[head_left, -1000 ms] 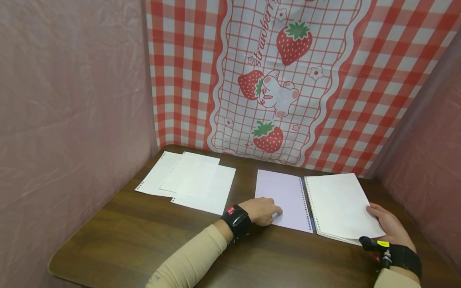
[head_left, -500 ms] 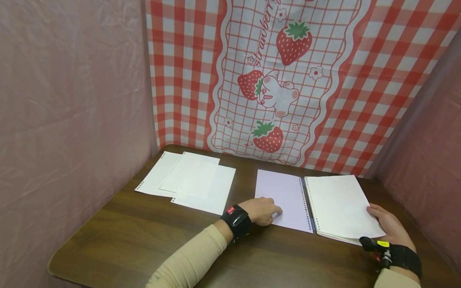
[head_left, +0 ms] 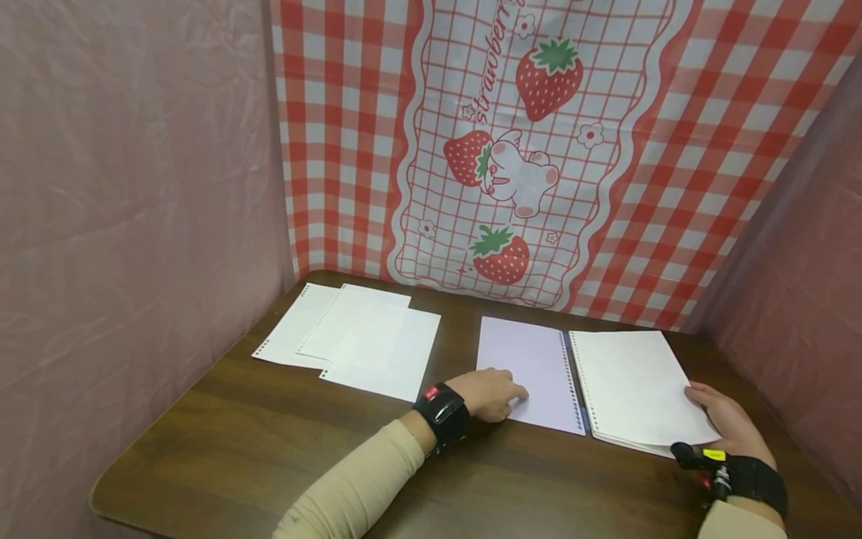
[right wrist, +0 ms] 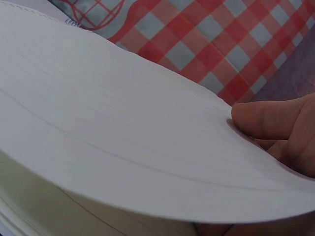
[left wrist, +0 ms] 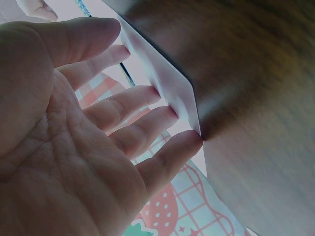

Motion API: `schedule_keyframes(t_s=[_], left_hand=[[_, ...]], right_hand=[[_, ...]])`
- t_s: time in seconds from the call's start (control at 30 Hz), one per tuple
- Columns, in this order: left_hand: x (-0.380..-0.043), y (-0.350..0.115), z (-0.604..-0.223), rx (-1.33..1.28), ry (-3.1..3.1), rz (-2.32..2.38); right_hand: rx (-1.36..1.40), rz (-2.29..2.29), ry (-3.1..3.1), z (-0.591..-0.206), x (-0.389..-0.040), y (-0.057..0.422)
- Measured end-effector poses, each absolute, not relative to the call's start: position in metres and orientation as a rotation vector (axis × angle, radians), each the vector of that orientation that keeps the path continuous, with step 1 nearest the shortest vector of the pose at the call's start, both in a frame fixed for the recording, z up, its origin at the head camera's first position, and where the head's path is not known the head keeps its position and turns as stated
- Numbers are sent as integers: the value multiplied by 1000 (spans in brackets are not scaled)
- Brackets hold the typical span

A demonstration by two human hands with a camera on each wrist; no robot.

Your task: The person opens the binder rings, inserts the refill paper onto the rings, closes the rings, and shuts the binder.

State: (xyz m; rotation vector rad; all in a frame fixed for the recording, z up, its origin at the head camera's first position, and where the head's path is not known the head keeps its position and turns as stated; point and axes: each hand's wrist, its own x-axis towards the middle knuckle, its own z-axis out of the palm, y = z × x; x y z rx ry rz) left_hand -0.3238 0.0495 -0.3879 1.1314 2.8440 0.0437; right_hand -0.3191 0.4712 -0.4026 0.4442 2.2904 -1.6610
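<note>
Lilac paper makes the left half of the open notebook [head_left: 547, 397], which lies on the brown table [head_left: 236, 442] with its top edge near the table's far rim. White ruled pages [head_left: 636, 385] form its right half, and a row of punched holes runs down each side of its spine.

The left hand [head_left: 494, 394] lies over the notebook's near left corner, fingers apart and loosely bent, their tips touching the lilac side along its border and gripping nothing. The right hand [head_left: 730, 423] is at the notebook's right edge, pinching the top white page with the thumb above and fingers underneath; that page bows upward, opening a gap over the sheets below along the near edge.

Left of the notebook, parted from it by a strip of wood, three loose sheets [head_left: 384, 348] overlap with their edges staggered, punched holes showing along their left sides. Nearer the person than the notebook, a wide stretch of tabletop gives room to move, reaching left to a rounded corner. Behind the notebook hangs a red-and-white checked cloth [head_left: 350, 150]; pink curtain [head_left: 135, 187] stands well to its left.
</note>
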Motion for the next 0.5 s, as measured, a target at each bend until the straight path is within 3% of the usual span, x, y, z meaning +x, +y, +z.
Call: schedule_keyframes(t_s=[0.5], left_hand=[[-325, 49, -389, 1137, 2843, 30]], right_hand=[[576, -1758, 2138, -402, -319, 470]])
